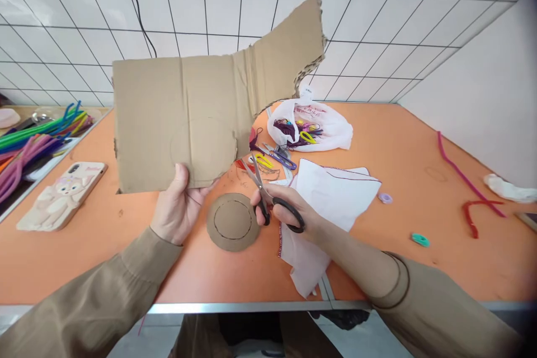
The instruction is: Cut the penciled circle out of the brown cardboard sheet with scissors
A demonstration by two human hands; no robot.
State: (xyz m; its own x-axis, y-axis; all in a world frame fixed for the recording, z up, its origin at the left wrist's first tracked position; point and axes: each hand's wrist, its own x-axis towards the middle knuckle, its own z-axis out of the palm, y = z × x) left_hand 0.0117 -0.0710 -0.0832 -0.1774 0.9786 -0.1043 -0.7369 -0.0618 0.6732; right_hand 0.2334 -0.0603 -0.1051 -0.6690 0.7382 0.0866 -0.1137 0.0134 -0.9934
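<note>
My left hand [180, 204] grips the lower edge of a large piece of brown cardboard [151, 106], thumb in front, raised above the table. A faint curved line shows near its lower middle, and its right side is cut and ragged. In my right hand [293, 212] is a pair of black-handled scissors [259, 182], fingers through the handles and blades slightly apart, pointing up near the sheet's lower right but not touching it. Below lies a cardboard disc [232, 224] with a dark circle drawn inside its rim. White cloth [331, 196] with red stitched edging lies under my right wrist.
A white plastic bag [335, 126] with purple thread and yellow-handled scissors stands at the back. Purple-handled scissors [281, 158] lie before it. A phone [62, 196] and colourful pipe cleaners [36, 151] are left; a teal ring [420, 240] and a red pipe cleaner [469, 218] lie right.
</note>
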